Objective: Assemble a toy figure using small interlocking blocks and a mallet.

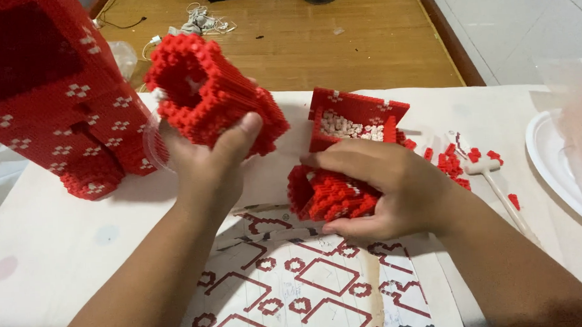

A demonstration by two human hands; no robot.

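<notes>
Left grip (pixel 206 157) clamps a raised red brick section (pixel 213 95); right grip (pixel 387 189) wraps a smaller red brick piece (pixel 328 194) on the worktop (pixel 59 239). Far left stands a big red model (pixel 46 96); loose bricks (pixel 457 159) lie right, beside a white hammer (pixel 495 184).

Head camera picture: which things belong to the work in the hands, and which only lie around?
In the work:
left hand holding a red brick piece
right hand on a second red brick piece
printed pattern sheet

Lying around:
big red brick model
loose red bricks
white tool
white plate
cables
</notes>
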